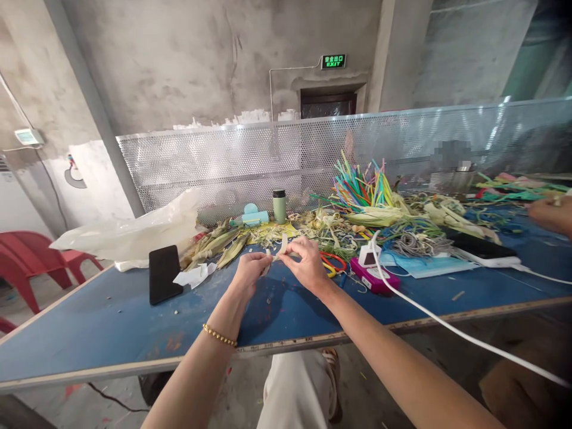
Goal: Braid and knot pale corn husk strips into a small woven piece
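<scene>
Between my two hands is a thin pale strip [284,243] that looks like corn husk. My left hand [250,269] pinches one end of it, and a bit of the strip hangs below the fingertips. My right hand [306,262] pinches it close by, with a short end standing up above the fingers. Both hands are held over the front part of the blue table [210,325]. Just behind them lies a heap of husk scraps [328,223]. Red and yellow handled scissors [333,262] rest right of my right hand.
A black phone [164,274] and crumpled white paper [195,276] lie at left, near a plastic bag [134,235]. Behind stand a green bottle [279,208] and colourful strips [361,185]. A purple box [374,277] and white cable [429,322] are right. Another person's hand [552,214] appears far right.
</scene>
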`<state>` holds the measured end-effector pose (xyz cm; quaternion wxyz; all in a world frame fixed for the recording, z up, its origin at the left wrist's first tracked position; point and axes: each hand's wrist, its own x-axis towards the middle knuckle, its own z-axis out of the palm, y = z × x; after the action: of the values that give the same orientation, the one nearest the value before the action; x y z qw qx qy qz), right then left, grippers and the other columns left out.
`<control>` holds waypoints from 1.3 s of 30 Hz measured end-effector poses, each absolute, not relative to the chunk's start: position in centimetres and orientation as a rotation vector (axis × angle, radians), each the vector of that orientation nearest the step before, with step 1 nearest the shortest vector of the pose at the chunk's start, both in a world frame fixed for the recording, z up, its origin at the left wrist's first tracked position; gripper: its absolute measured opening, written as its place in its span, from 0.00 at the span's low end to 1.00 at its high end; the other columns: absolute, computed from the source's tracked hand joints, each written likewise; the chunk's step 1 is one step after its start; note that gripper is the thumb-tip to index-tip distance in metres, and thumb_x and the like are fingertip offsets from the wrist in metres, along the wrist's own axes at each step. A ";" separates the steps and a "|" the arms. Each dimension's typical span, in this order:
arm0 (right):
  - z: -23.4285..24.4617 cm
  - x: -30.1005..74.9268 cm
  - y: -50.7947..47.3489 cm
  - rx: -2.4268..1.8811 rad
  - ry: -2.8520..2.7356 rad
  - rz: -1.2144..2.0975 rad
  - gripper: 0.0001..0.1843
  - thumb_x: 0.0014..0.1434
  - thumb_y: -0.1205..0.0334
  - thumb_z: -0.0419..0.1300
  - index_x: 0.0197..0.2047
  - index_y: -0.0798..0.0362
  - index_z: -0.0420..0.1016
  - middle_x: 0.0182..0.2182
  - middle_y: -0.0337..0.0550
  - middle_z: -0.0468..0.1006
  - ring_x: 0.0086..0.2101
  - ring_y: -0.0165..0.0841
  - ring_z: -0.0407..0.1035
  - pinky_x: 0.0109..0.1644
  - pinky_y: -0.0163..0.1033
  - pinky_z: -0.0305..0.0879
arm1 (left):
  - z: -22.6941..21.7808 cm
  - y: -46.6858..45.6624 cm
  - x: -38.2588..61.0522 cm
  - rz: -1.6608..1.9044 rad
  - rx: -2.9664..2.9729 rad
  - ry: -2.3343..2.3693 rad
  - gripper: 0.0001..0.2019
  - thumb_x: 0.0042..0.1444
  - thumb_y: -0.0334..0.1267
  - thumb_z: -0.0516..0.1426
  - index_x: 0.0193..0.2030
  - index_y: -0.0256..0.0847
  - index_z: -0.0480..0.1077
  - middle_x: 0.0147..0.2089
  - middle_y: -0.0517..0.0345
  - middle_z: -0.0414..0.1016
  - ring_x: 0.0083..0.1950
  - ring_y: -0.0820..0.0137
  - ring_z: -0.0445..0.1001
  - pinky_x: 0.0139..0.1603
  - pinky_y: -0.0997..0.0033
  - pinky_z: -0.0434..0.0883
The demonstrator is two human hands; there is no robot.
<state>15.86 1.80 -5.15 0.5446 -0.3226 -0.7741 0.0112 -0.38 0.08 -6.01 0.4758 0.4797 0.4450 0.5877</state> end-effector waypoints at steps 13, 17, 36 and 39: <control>-4.9 15.7 1.4 -0.705 -1.815 0.172 0.04 0.53 0.68 0.63 0.29 0.49 0.76 0.32 0.42 0.80 0.40 0.39 0.70 0.52 0.44 0.61 | -5.5 0.1 -0.5 1.557 0.906 0.960 0.17 0.30 0.41 0.72 0.21 0.35 0.71 0.20 0.60 0.68 0.24 0.76 0.65 0.28 0.73 0.61; -4.8 15.7 1.3 -0.695 -1.798 0.243 0.04 0.53 0.69 0.63 0.30 0.49 0.76 0.33 0.41 0.80 0.40 0.38 0.70 0.50 0.43 0.62 | -5.6 0.1 -0.3 1.563 0.892 0.913 0.18 0.28 0.42 0.73 0.22 0.35 0.72 0.20 0.60 0.68 0.24 0.77 0.65 0.29 0.74 0.61; -5.2 15.6 1.3 -0.745 -1.796 -0.297 0.03 0.55 0.64 0.67 0.32 0.46 0.82 0.39 0.42 0.77 0.44 0.39 0.65 0.49 0.45 0.57 | -6.0 0.5 0.4 1.574 0.952 0.845 0.21 0.27 0.47 0.73 0.22 0.35 0.71 0.20 0.60 0.68 0.24 0.77 0.64 0.29 0.74 0.61; -5.0 15.9 1.0 -0.683 -1.878 -0.369 0.05 0.56 0.64 0.66 0.33 0.44 0.83 0.46 0.43 0.75 0.47 0.40 0.64 0.51 0.47 0.56 | -5.8 0.4 0.3 1.586 0.934 0.843 0.21 0.26 0.46 0.74 0.21 0.35 0.71 0.20 0.61 0.67 0.24 0.77 0.64 0.29 0.74 0.61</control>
<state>15.95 0.96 -5.03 0.5267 -0.2858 -0.7855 -0.1545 0.27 0.40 -5.75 0.5297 0.3914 0.3533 0.6644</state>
